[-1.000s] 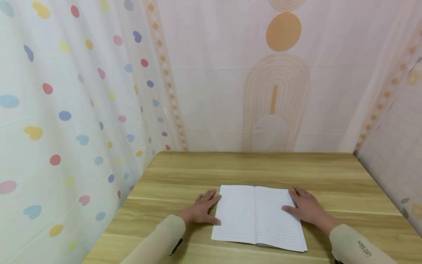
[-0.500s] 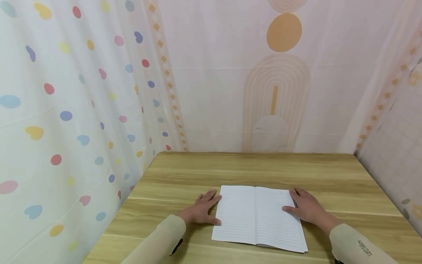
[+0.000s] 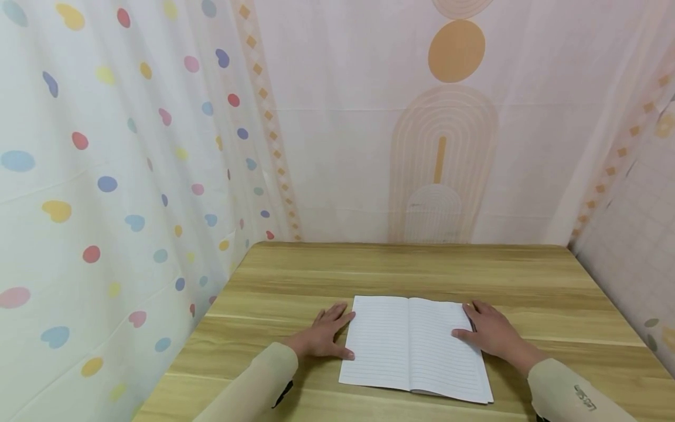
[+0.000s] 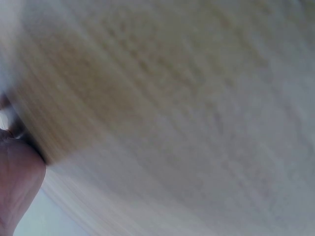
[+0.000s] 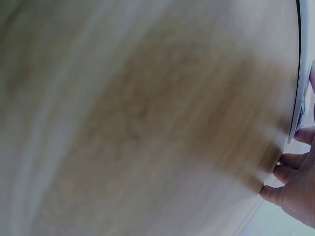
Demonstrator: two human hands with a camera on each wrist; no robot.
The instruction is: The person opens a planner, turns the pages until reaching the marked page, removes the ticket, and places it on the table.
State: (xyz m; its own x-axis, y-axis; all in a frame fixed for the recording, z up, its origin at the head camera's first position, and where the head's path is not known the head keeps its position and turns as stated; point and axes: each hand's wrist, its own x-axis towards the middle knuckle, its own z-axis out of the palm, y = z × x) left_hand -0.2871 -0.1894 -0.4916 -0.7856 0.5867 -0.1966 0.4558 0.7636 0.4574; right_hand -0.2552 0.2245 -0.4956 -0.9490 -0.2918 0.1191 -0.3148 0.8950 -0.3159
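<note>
An open lined notebook (image 3: 382, 346) lies flat on the wooden table, its ruled pages bare apart from a tiny mark near the right page's top corner. My left hand (image 3: 321, 335) rests on the table at its left side, fingers spread, with index finger and thumb tips touching the page edge. On the opposite side, my right hand (image 3: 493, 331) lays its thumb on the right page and its index finger near the top corner. The right wrist view shows the notebook's edge (image 5: 300, 98) beside that hand's other fingers, which touch the table. Only part of the left hand (image 4: 18, 182) shows in the left wrist view.
The wooden table (image 3: 401, 269) reaches back to a pale curtain (image 3: 337, 146) with arch prints. A dotted curtain (image 3: 132, 176) hangs along the left side, and a pale patterned cloth (image 3: 633, 234) is at the right.
</note>
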